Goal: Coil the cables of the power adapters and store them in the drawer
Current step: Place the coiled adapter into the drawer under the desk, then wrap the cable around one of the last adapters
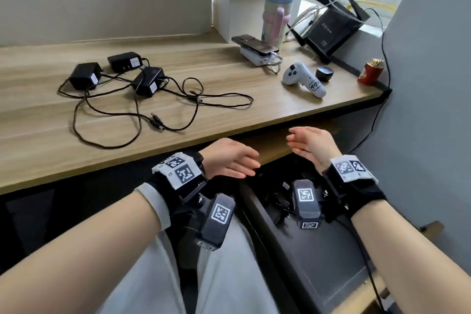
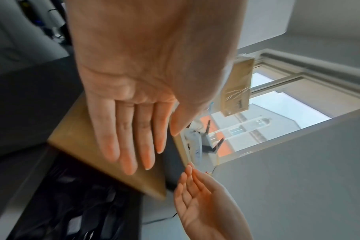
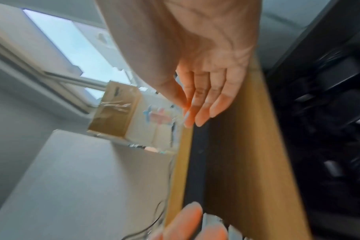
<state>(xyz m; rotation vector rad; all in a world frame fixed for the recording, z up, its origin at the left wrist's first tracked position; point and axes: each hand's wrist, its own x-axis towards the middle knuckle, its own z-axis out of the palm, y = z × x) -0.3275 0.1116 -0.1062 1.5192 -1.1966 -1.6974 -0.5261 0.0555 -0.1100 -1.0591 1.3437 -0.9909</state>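
Head view: phone (image 1: pixel 254 44), controller (image 1: pixel 303 79), router (image 1: pixel 331 30) beside 3 adapters (image 1: pixel 147 81)

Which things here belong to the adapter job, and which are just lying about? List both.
Job: three power adapters, their tangled cables, open drawer, both empty hands.

Lying about: phone, power bank, tumbler, white controller, router, red can.

Head view looks down; wrist views sit close, sharing the desk edge (image 2: pixel 113 175).

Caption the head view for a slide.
Both open hands, left hand and right hand, hover below three black power adapters with uncoiled cables.
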